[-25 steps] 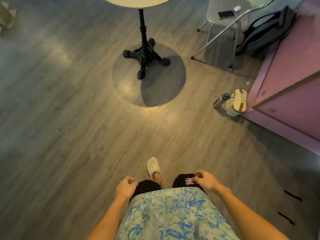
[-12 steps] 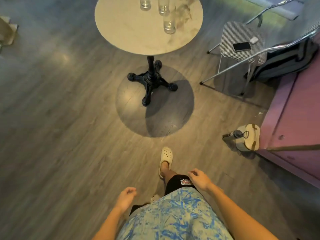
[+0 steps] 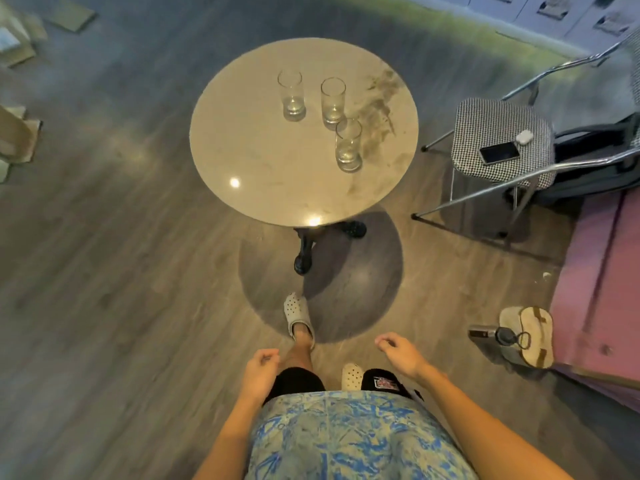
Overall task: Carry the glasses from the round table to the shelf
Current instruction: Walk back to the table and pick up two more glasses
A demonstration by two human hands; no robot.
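Three clear empty glasses stand upright on the round marble table (image 3: 263,157): one at the back left (image 3: 291,95), one in the middle (image 3: 333,101), one nearest me on the right (image 3: 348,145). The table is ahead of me, a step or two away. My left hand (image 3: 259,370) hangs low by my thigh with fingers loosely curled and nothing in it. My right hand (image 3: 398,353) is also low, fingers apart and empty. Both hands are well short of the table. No shelf is clearly in view.
A checkered chair (image 3: 502,140) with a phone (image 3: 499,153) on it stands right of the table. A pink cabinet (image 3: 602,289) fills the right edge, with a bag (image 3: 526,336) and bottle (image 3: 485,332) on the floor beside it. Cardboard pieces (image 3: 17,133) lie far left.
The view has risen and moved forward: the table top with the glasses has come fully into view. I have stepped closer, and both hands stay low and empty.
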